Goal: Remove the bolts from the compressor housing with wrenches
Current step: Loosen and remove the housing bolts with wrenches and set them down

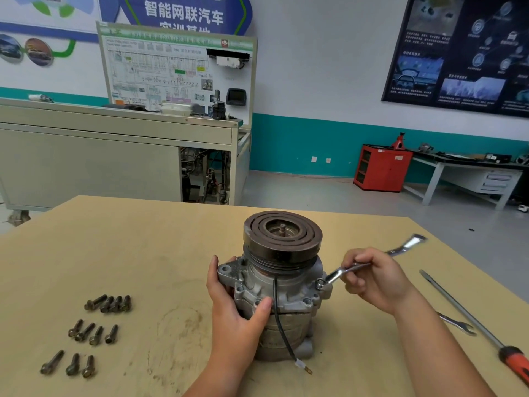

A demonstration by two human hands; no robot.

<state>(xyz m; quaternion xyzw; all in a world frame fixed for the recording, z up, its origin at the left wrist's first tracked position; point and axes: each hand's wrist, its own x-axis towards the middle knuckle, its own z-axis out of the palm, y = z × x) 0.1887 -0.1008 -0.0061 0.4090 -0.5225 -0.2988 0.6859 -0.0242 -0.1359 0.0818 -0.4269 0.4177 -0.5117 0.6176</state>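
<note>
Compressor (282, 285) upright, table (143, 253) centre. Left hand (233, 305) curled round housing, steadying. Right hand (375, 277) grips ring wrench (343, 272) on right-flange bolt (320, 283). Eleven removed bolts (91, 330) near left; this one left, others unclear.

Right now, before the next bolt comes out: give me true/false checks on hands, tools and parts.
1. The right hand holds a wrench with its ring end at the compressor. True.
2. The left hand rests flat on the table. False: it grips the compressor.
3. Loose bolts lie on the table left of the compressor. True.
4. The screwdriver has a blue handle. False: red.
5. The compressor lies on its side. False: it stands upright, pulley on top.
</note>
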